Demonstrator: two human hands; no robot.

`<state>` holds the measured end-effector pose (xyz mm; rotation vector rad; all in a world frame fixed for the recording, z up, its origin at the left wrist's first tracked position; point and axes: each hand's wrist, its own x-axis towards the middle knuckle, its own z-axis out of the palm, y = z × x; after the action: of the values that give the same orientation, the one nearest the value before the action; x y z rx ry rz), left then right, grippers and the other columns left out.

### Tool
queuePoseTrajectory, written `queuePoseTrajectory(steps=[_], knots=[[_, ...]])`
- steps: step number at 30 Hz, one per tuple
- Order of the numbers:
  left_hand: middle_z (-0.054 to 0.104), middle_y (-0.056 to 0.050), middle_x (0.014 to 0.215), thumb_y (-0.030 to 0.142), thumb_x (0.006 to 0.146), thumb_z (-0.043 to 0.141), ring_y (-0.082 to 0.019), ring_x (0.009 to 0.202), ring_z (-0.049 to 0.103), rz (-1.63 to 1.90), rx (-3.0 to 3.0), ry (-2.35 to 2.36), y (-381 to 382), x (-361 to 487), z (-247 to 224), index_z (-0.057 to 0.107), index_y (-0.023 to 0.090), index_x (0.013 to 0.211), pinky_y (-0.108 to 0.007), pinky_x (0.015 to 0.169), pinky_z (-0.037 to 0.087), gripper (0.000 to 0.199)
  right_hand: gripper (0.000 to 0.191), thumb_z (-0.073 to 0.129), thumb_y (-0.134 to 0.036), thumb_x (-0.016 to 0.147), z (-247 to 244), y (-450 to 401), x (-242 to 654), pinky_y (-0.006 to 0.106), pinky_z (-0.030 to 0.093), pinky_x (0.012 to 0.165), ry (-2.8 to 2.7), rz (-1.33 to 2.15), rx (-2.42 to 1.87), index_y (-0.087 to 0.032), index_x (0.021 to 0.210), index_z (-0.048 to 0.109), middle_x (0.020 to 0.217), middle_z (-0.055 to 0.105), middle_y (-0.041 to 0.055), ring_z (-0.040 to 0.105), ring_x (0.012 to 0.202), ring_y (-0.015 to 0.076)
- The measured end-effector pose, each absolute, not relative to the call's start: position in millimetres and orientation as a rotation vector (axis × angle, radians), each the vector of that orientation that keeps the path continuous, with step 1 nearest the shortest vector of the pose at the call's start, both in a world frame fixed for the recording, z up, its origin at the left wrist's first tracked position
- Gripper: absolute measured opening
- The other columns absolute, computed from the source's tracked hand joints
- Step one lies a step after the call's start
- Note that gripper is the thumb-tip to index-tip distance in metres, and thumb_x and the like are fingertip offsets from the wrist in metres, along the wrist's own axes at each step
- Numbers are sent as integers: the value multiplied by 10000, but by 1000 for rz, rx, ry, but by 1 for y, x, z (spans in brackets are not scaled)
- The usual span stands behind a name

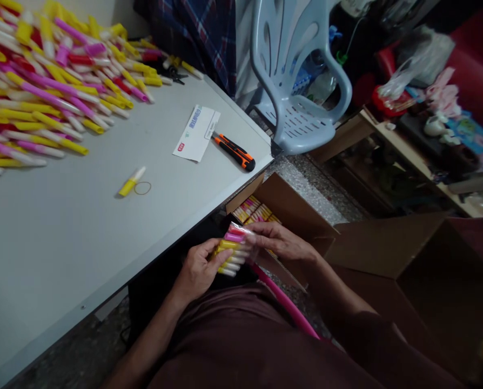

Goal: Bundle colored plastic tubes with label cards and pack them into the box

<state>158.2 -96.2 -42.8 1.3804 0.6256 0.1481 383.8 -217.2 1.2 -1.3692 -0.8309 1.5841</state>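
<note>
In front of my body, my left hand (201,266) is closed round the left side of a pack of marker-like pens (230,254). The pack is a row of short white sticks with yellow, pink and red caps, in shiny clear plastic. My right hand (280,240) has its fingers closed on the pack's right end, where the plastic and fingers are partly blurred. One loose yellow-and-white pen (132,182) lies on the table beside a thin rubber band (142,188). Below and beyond my hands, an open cardboard box (292,208) contains similar packs (255,209).
A large heap of loose pens (51,92) covers the far left of the grey table (83,227). An orange-and-black utility knife (234,152) rests against a white printed card (196,132). Past the table edge stand a light-blue plastic chair (302,113) and a bigger open carton (387,254).
</note>
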Motion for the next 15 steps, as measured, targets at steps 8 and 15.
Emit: queuePoseTrajectory(steps=[8, 15], knots=[[788, -73, 1068, 213, 981, 657, -183, 916, 739, 868, 2263, 715, -106, 167, -40, 723, 166, 1163, -277, 877, 555, 200, 449, 837, -483, 842, -4, -228, 329, 426, 551, 972, -447, 963, -1619, -234, 1181, 682, 1127, 735, 83, 686, 1045, 249], [767, -136, 1185, 212, 980, 626, -278, 979, 673, 854, 2694, 430, -124, 199, -38, 697, 135, 1212, -428, 847, 520, 254, 418, 812, -450, 867, 0, -217, 289, 381, 580, 912, -119, 834, -1420, -232, 1206, 704, 1031, 756, 55, 703, 1000, 243]])
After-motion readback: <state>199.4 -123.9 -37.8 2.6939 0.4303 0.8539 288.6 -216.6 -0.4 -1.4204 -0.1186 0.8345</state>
